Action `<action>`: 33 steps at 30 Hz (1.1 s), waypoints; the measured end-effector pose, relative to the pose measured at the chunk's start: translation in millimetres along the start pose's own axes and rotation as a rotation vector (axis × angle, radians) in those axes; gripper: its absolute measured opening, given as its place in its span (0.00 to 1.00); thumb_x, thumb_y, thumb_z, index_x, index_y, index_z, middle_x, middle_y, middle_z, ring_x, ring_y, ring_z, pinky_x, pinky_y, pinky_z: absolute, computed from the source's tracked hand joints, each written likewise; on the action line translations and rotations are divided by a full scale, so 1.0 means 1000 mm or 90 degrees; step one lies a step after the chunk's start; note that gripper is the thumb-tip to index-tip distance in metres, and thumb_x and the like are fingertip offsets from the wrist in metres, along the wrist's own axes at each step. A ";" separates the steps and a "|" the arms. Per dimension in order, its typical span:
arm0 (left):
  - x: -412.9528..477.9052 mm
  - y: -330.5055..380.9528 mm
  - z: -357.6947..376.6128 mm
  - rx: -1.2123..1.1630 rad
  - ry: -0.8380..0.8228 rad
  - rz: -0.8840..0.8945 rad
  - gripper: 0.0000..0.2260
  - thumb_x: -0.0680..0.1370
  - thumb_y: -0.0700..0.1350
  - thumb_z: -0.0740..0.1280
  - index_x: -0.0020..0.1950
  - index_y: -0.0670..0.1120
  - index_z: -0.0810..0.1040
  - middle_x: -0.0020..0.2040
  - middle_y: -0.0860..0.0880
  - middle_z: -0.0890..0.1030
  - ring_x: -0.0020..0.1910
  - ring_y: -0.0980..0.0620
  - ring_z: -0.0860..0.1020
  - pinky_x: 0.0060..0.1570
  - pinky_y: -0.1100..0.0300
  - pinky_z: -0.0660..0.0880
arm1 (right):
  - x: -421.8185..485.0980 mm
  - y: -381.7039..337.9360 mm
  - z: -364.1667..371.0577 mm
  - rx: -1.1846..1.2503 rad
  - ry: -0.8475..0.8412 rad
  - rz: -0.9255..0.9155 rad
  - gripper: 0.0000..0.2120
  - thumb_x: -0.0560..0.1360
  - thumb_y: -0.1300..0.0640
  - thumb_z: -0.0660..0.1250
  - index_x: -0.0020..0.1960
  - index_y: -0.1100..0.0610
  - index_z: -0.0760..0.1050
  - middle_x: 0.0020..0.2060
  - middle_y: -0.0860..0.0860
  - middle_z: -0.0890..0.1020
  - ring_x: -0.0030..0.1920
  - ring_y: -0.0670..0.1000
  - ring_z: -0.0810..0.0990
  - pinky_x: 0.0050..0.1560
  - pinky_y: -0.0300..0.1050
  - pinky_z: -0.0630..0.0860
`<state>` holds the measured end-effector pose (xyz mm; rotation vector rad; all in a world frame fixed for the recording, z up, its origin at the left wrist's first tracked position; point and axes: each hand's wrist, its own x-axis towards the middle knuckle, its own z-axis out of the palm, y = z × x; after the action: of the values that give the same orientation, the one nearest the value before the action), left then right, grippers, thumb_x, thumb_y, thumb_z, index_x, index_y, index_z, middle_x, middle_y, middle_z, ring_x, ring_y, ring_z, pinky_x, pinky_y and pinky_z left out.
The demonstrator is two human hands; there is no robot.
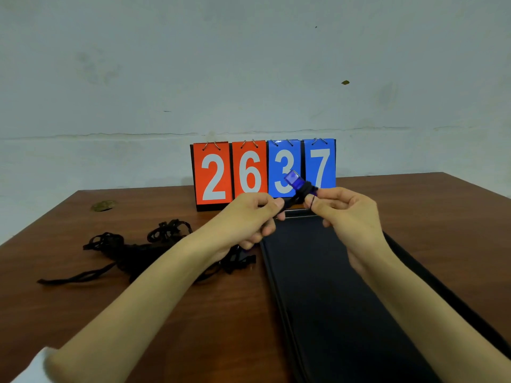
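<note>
Cord (297,199), thin and black, wraps the translucent blue plastic block (294,179) pinched in your right hand (345,214); your left hand (254,219) grips the cord's free length.

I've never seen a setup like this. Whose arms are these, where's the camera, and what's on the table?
No machine: these are a person's bare arms, filmed by one camera worn on the head, looking forward and down. The left hand pinches a black cord wound round a small blue plastic piece, which the right hand holds above the brown table. On the table: a heap of black cords at the left, a long black tray at the right, and a flip scoreboard reading 2637 at the back.
</note>
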<state>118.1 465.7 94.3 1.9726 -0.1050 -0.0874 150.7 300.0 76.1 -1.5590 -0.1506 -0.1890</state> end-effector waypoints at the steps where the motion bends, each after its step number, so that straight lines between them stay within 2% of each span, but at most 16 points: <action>1: 0.001 0.001 0.000 0.036 0.013 0.014 0.13 0.80 0.52 0.60 0.47 0.44 0.76 0.28 0.50 0.71 0.21 0.58 0.63 0.20 0.68 0.61 | 0.002 0.001 -0.001 -0.032 0.021 -0.012 0.07 0.69 0.61 0.72 0.47 0.57 0.79 0.36 0.50 0.82 0.32 0.40 0.76 0.35 0.36 0.70; 4: 0.001 0.004 0.000 0.168 0.060 0.078 0.09 0.79 0.49 0.62 0.45 0.44 0.76 0.27 0.52 0.73 0.19 0.61 0.68 0.21 0.74 0.64 | 0.004 0.005 -0.001 -0.142 0.049 -0.067 0.08 0.68 0.60 0.73 0.47 0.57 0.78 0.37 0.49 0.81 0.38 0.44 0.79 0.39 0.34 0.74; 7: -0.001 0.006 -0.006 0.251 0.091 0.137 0.09 0.78 0.49 0.64 0.39 0.47 0.75 0.27 0.53 0.74 0.21 0.64 0.71 0.25 0.76 0.66 | 0.002 0.009 0.001 -0.240 0.033 -0.125 0.09 0.68 0.58 0.74 0.46 0.57 0.79 0.37 0.48 0.81 0.39 0.44 0.79 0.40 0.34 0.75; 10: -0.004 0.010 -0.016 0.314 0.107 0.173 0.11 0.77 0.51 0.65 0.38 0.47 0.76 0.29 0.51 0.77 0.25 0.62 0.73 0.30 0.73 0.69 | -0.002 0.009 0.003 -0.304 -0.040 -0.146 0.08 0.68 0.59 0.74 0.46 0.55 0.78 0.37 0.46 0.80 0.38 0.42 0.78 0.39 0.32 0.74; 13: -0.008 0.017 -0.023 0.320 0.066 0.188 0.12 0.76 0.52 0.65 0.38 0.45 0.78 0.28 0.51 0.76 0.22 0.62 0.71 0.26 0.75 0.67 | -0.006 0.006 0.006 -0.337 -0.164 -0.167 0.08 0.68 0.60 0.74 0.42 0.50 0.77 0.35 0.43 0.79 0.35 0.38 0.77 0.34 0.28 0.72; 17: -0.011 0.019 -0.026 0.314 0.028 0.191 0.14 0.76 0.52 0.65 0.35 0.45 0.77 0.26 0.51 0.74 0.20 0.61 0.69 0.24 0.74 0.66 | -0.010 0.004 0.008 -0.322 -0.326 -0.186 0.09 0.67 0.60 0.74 0.40 0.49 0.77 0.35 0.45 0.81 0.36 0.39 0.79 0.38 0.31 0.75; 23: -0.007 0.012 -0.027 0.257 -0.014 0.145 0.16 0.75 0.54 0.63 0.33 0.45 0.75 0.25 0.49 0.72 0.22 0.56 0.67 0.23 0.71 0.66 | -0.013 0.000 0.008 -0.262 -0.425 -0.192 0.08 0.67 0.61 0.74 0.40 0.50 0.78 0.35 0.45 0.82 0.38 0.42 0.80 0.43 0.37 0.78; 26: -0.004 0.009 -0.029 0.232 -0.023 0.118 0.17 0.76 0.54 0.62 0.33 0.44 0.75 0.22 0.53 0.70 0.21 0.57 0.66 0.23 0.70 0.65 | -0.013 -0.002 0.007 -0.212 -0.435 -0.179 0.09 0.67 0.63 0.73 0.39 0.50 0.78 0.34 0.43 0.82 0.38 0.42 0.81 0.42 0.35 0.78; 33: -0.003 0.008 -0.038 0.174 0.001 0.112 0.19 0.76 0.56 0.61 0.31 0.45 0.73 0.21 0.53 0.68 0.20 0.57 0.62 0.23 0.69 0.63 | -0.010 -0.003 0.004 -0.153 -0.390 -0.135 0.08 0.66 0.64 0.73 0.39 0.53 0.78 0.31 0.46 0.82 0.37 0.44 0.81 0.43 0.36 0.79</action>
<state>118.7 497.6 116.1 2.2256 -0.3014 0.0456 140.1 304.6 76.6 -1.8000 -0.8000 0.1171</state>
